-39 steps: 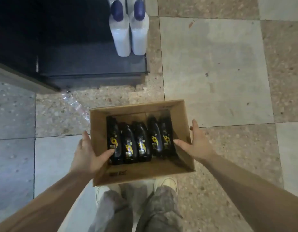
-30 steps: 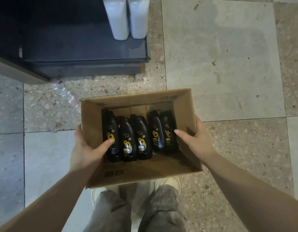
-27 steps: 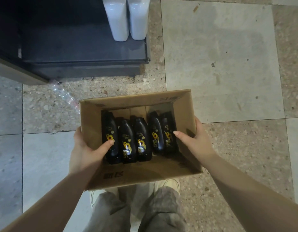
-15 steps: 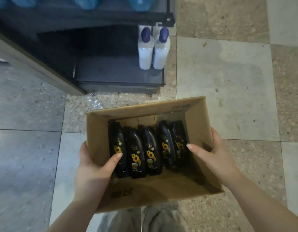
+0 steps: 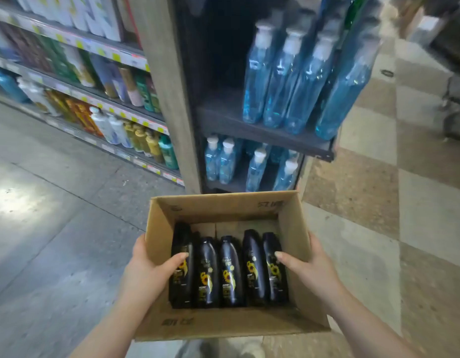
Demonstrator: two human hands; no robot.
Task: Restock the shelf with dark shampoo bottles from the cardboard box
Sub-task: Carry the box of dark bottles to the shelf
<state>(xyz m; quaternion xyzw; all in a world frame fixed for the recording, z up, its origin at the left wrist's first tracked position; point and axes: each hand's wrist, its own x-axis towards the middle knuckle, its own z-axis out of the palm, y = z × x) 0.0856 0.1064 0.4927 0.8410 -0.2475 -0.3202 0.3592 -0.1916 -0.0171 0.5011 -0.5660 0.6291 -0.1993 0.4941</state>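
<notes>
I hold an open cardboard box (image 5: pixel 223 321) in front of me, lifted off the floor. Inside lie several dark shampoo bottles (image 5: pixel 230 271) with sunflower labels, side by side. My left hand (image 5: pixel 146 272) grips the box's left wall, thumb inside over the rim. My right hand (image 5: pixel 305 268) grips the right wall the same way, thumb inside. A dark end shelf (image 5: pixel 262 130) stands just beyond the box.
The dark end shelf carries tall blue bottles (image 5: pixel 296 76) above and smaller blue bottles (image 5: pixel 221 161) below. A long aisle shelf (image 5: pixel 99 99) of mixed bottles runs to the left. Tiled floor (image 5: pixel 365 228) lies open to the right; grey floor to the left.
The box has risen with both hands still gripping its sides. The view has tilted up from the floor and bottom shelf to the upper shelves with blue bottles.
</notes>
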